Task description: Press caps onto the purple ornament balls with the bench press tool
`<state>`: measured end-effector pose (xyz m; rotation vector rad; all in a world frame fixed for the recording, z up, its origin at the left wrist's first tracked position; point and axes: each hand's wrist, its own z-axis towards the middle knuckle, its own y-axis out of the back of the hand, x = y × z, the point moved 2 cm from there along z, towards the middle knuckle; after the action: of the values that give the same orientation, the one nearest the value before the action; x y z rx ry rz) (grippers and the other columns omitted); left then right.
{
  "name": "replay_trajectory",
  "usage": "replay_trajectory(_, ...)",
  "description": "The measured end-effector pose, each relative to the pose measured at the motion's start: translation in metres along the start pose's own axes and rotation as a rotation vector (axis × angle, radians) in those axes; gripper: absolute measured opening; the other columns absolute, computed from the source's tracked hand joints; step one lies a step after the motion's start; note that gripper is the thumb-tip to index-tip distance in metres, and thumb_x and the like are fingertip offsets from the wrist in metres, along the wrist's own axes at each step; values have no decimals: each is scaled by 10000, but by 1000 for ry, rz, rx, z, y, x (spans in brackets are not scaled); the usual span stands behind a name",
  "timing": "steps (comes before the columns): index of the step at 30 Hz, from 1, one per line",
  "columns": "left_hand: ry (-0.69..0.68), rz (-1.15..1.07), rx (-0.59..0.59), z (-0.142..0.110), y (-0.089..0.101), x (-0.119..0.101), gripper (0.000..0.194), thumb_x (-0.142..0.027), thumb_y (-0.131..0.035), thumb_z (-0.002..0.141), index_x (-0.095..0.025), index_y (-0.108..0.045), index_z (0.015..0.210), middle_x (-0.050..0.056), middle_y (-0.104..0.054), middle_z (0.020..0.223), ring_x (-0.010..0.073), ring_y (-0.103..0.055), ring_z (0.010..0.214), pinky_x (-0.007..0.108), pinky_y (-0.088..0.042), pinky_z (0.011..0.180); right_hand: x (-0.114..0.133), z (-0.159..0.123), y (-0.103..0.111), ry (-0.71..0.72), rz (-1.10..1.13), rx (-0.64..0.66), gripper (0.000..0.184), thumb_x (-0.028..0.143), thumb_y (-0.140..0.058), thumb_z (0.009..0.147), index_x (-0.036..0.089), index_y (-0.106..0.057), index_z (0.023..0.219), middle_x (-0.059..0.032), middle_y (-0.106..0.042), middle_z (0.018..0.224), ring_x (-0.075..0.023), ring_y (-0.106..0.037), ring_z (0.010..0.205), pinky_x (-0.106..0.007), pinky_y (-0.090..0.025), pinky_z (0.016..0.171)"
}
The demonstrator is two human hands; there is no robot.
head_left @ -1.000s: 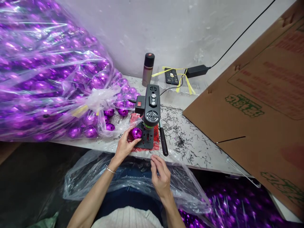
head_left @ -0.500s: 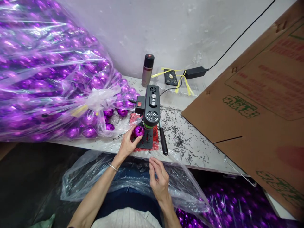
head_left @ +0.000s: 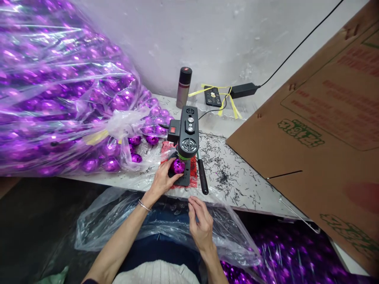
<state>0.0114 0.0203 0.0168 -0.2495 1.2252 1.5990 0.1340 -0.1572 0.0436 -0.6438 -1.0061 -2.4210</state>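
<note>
A shiny purple faceted ball (head_left: 178,166) is gripped between the thumb and fingers of my left hand (head_left: 162,179). It sits over the black base plate (head_left: 182,180) of a small bench drill press (head_left: 188,132), just below the machine's head. The black-handled lever (head_left: 203,177) of the press slants down on its right side, with no hand on it. Nearer to me, my right hand (head_left: 201,223) hovers by the table's front edge, fingertips pinched together. Whatever may be between those fingertips is too small to make out.
A large clear bag of purple balls (head_left: 59,90) fills the left, with several loose balls (head_left: 136,157) beside it. Black slivers (head_left: 223,177) litter the white table. Behind stand a spray can (head_left: 184,88) and a power adapter (head_left: 244,90). A cardboard box (head_left: 310,138) blocks the right.
My left hand has moved slightly right, bringing the purple ball further in under the press head. My right hand has shifted a little to the right, still pinched.
</note>
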Motion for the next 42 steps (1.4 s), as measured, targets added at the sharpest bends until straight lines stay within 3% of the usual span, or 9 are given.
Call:
replay_trajectory(4,-31,-33,29,0,-2,0,587,-349,-761,882,-203,-537,1405,147,-670,1326,300,-646,1249,460,-533,1058,-1,0,1,-4,8,-7,283,87,-547,962,192,-726,1155,-95,-781,1042,-172,-763,989,-286,-663,856)
replay_trajectory(9,33,-96,54,6,-5,2,632,-397,-790,855,-213,-551,1409,144,-655,1356,303,-630,1275,473,-508,1094,-2,11,9,-1,-15,-45,299,84,-554,957,201,-719,1176,-94,-775,1036,-182,-762,973,-300,-670,826)
replay_trajectory(13,56,-134,34,8,-8,1,597,-443,-775,864,-202,-585,1377,144,-679,1332,308,-640,1262,486,-503,1096,1,42,26,90,-48,-162,374,129,-589,959,215,-640,1319,-116,-747,1108,-202,-749,970,-329,-680,769)
replay_trajectory(18,51,-159,28,7,-9,1,599,-447,-756,881,-202,-580,1398,148,-687,1325,311,-646,1244,495,-510,1077,14,95,38,272,-44,-265,552,359,-673,946,210,-507,1450,-165,-676,1260,-215,-735,949,-362,-678,722)
replay_trajectory(20,51,-160,33,5,-9,1,606,-449,-748,887,-206,-570,1413,146,-681,1339,310,-640,1251,495,-505,1080,23,112,34,370,-4,-192,463,388,-683,938,207,-573,1349,-137,-714,1173,-213,-739,952,-341,-665,720)
replay_trajectory(23,51,-164,40,4,-10,2,603,-460,-730,898,-200,-567,1417,146,-683,1333,310,-642,1243,491,-511,1070,32,125,21,404,77,-119,107,300,-597,991,213,-639,1037,-57,-739,904,-157,-729,795,-271,-599,633)
replay_trajectory(26,38,-172,37,4,-11,3,589,-476,-717,905,-192,-577,1401,150,-686,1319,311,-647,1228,486,-522,1049,34,124,8,340,31,-165,210,214,-461,1032,219,-592,868,-30,-696,764,-131,-688,694,-255,-530,593)
replay_trajectory(35,22,-182,28,4,-11,2,554,-423,-735,903,-205,-580,1389,145,-702,1295,300,-661,1199,480,-530,1022,9,108,-20,391,87,-246,265,229,-384,1040,231,-553,836,-27,-631,758,-148,-589,668,-308,-471,642)
replay_trajectory(42,34,-187,20,4,-13,2,555,-417,-744,895,-212,-585,1386,132,-711,1264,292,-672,1163,473,-540,1005,10,108,-24,382,89,-294,290,242,-344,1050,244,-498,805,3,-564,702,-138,-516,600,-318,-423,625)
